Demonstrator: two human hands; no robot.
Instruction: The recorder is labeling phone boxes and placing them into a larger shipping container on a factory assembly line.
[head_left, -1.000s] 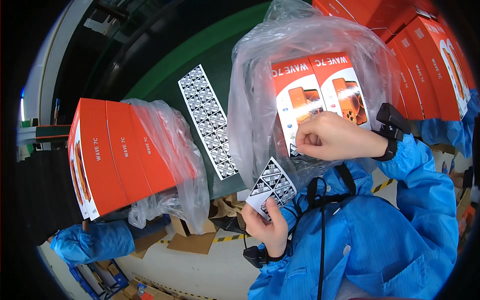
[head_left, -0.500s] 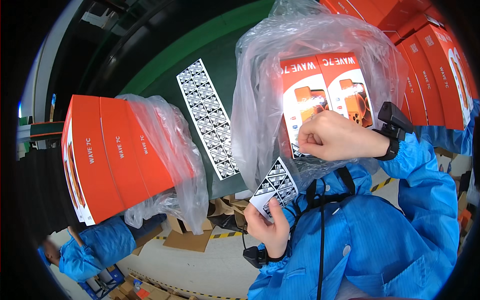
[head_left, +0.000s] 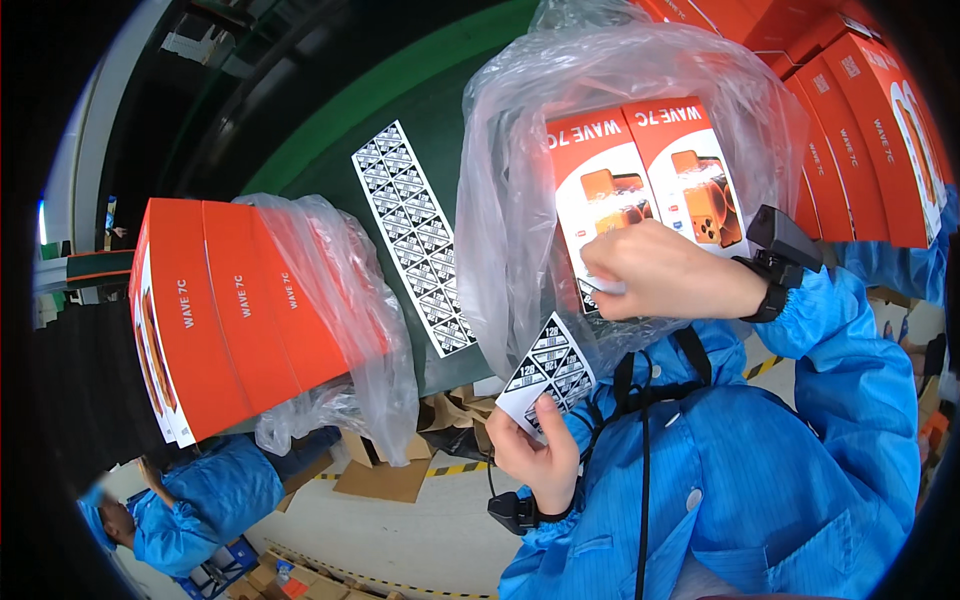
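Seemingly for easy reach, the left hand pinches a sticker sheet at seven o'clock from boxes the right hand curls over, hold unclear.

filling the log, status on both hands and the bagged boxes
Left hand pinching sticker sheet. Right hand curled over near end of left orange-white box. Clear bag bunched around both boxes, printed faces largely exposed.

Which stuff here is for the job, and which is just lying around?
For the job, it seems:
small sticker sheet, in the left hand
two orange boxes, by the right hand
clear plastic around them
long sticker sheet, probably

Just around, I think:
cardboard on the floor
striped floor tape
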